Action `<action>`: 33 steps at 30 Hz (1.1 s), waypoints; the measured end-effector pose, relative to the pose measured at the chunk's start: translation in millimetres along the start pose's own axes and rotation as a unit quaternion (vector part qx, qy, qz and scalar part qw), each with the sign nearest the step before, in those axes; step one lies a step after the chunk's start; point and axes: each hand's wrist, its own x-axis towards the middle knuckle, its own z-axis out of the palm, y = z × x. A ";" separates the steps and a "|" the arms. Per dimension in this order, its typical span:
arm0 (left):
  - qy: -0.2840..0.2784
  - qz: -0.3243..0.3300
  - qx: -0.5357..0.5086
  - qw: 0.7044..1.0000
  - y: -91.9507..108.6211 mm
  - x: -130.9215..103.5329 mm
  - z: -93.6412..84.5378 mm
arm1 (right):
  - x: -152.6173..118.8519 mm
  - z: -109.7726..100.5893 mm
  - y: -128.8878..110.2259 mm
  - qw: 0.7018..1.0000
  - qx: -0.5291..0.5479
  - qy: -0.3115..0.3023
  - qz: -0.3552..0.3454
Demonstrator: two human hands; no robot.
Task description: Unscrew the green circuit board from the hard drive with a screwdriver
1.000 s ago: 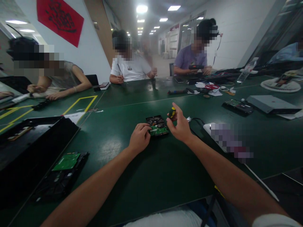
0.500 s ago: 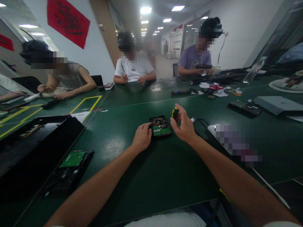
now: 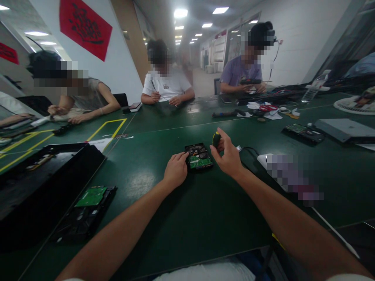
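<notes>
A hard drive (image 3: pixel 199 157) lies on the green table in front of me, its green circuit board facing up. My left hand (image 3: pixel 176 168) holds it by its left edge, fingers bent over the side. Just right of the drive, my right hand (image 3: pixel 227 153) pinches the black and yellow handle of a screwdriver (image 3: pixel 216 139) between thumb and fingers. The handle stands roughly upright; I cannot make out the shaft or its tip. Another hard drive (image 3: pixel 91 196), also with its green board up, rests to the left of my left forearm.
At left stands a big black open case (image 3: pixel 52 175). A white power strip (image 3: pixel 275 171) with a cable lies right of my right arm. Farther right are a hard drive (image 3: pixel 303 134), a grey box (image 3: pixel 345 130) and a plastic bottle (image 3: pixel 315 88). Several people sit across the table.
The screwdriver handle has turned slightly between my right fingers. Both hands stay in nearly the same place, and the hard drive has not visibly moved.
</notes>
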 end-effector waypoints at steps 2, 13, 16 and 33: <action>-0.001 0.013 0.017 1.000 2.8 1.2 -3.3 | -0.2 0.2 0.4 1.000 0.000 0.001 0.000; 0.029 -0.007 0.052 0.998 14.6 -3.9 -11.1 | 0.4 1.1 1.5 1.000 0.012 -0.002 0.003; 0.032 -0.011 0.057 0.998 19.3 -6.4 -15.5 | 0.4 1.3 2.2 1.000 0.016 -0.003 0.003; 0.045 0.024 0.105 0.993 36.1 -15.1 -28.4 | 0.2 0.3 2.2 0.999 0.031 -0.016 0.000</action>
